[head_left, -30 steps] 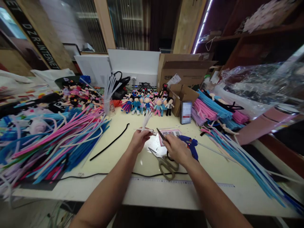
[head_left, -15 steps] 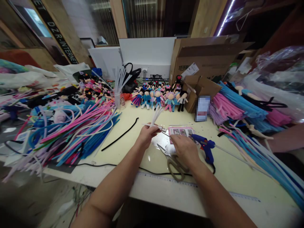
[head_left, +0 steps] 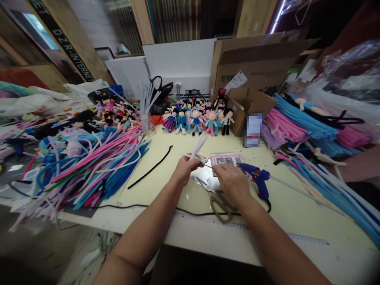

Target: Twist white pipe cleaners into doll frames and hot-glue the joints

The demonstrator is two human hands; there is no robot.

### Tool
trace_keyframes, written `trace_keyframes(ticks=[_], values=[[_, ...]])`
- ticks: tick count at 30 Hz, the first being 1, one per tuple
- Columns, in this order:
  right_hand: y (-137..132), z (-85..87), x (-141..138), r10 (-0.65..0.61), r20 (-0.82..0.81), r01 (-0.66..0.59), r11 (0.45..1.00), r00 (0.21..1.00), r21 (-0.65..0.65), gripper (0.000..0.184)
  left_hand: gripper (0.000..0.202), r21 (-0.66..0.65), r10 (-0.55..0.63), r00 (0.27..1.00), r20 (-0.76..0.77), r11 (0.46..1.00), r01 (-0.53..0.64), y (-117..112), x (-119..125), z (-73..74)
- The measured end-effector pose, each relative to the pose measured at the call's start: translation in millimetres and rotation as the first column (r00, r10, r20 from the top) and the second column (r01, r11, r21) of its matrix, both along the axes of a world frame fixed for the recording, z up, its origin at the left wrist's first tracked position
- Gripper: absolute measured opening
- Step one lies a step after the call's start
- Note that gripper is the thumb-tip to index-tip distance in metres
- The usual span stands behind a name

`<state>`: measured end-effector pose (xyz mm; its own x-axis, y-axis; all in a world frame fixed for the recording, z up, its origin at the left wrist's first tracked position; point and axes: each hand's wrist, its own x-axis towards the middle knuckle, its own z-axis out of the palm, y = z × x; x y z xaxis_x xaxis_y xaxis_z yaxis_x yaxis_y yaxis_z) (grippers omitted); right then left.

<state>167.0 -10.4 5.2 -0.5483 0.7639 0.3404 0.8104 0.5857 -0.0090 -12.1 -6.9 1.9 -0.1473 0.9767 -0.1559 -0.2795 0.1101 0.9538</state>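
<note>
My left hand (head_left: 187, 169) is closed on a bunch of white pipe cleaners (head_left: 200, 145), whose loose ends fan upward to the right. Close beside it, my right hand (head_left: 233, 183) is closed on a thin, dark, rod-like piece (head_left: 208, 166) that points at the bunch; its kind is too small to make out. Scissors (head_left: 221, 209) with olive handles lie partly under my right hand. A blue glue gun (head_left: 259, 174) with a long glue stick rests just right of that hand. Behind my fingers is a pink-edged picture card (head_left: 227, 159).
A black pipe cleaner (head_left: 151, 170) lies left of my hands. Colourful pipe cleaners (head_left: 97, 166) heap at left, with more bundles (head_left: 305, 118) at right. Several small dolls (head_left: 196, 120) stand behind, near a phone (head_left: 253, 130) and cardboard boxes (head_left: 252, 67). A black cord (head_left: 133, 205) and ruler (head_left: 308, 239) lie in front.
The white pipe cleaners lean a little further to the right. Both hands keep their hold and stay close together, while the whole view has shifted slightly.
</note>
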Motion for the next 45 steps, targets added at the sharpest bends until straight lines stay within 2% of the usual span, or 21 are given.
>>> trace_keyframes(ticks=[13, 20, 28, 34, 40, 45], values=[[-2.7, 1.3, 0.2, 0.023, -0.136, -0.031, 0.998, 0.990, -0.061, 0.026, 0.017, 0.134, -0.050, 0.998, -0.031, 0.990, 0.053, 1.0, -0.8, -5.3], [-5.1, 5.2, -1.1, -0.019, -0.231, -0.029, 0.978, 0.973, -0.204, 0.021, 0.016, 0.199, -0.028, 0.998, -0.053, 0.979, 0.038, 1.7, 0.4, -6.6], [-5.0, 12.6, -2.0, -0.083, -0.364, -0.066, 0.924, 0.928, -0.377, 0.022, 0.018, 0.228, 0.002, 0.998, -0.058, 0.973, 0.012, 1.8, 1.1, -8.3], [-3.4, 13.7, -1.3, -0.143, -0.450, -0.117, 0.858, 0.881, -0.501, 0.026, 0.018, 0.249, 0.016, 0.998, -0.057, 0.969, -0.002, 0.6, 3.4, -6.8], [-3.4, 17.6, -0.8, -0.195, -0.520, -0.185, 0.785, 0.831, -0.591, 0.027, 0.016, 0.279, 0.032, 0.997, -0.073, 0.960, -0.010, -2.2, 6.0, -4.4], [-2.4, 16.2, -1.9, -0.210, -0.543, -0.207, 0.767, 0.813, -0.607, 0.027, 0.012, 0.295, 0.036, 0.997, -0.075, 0.956, -0.013, -4.2, 7.1, -5.4]])
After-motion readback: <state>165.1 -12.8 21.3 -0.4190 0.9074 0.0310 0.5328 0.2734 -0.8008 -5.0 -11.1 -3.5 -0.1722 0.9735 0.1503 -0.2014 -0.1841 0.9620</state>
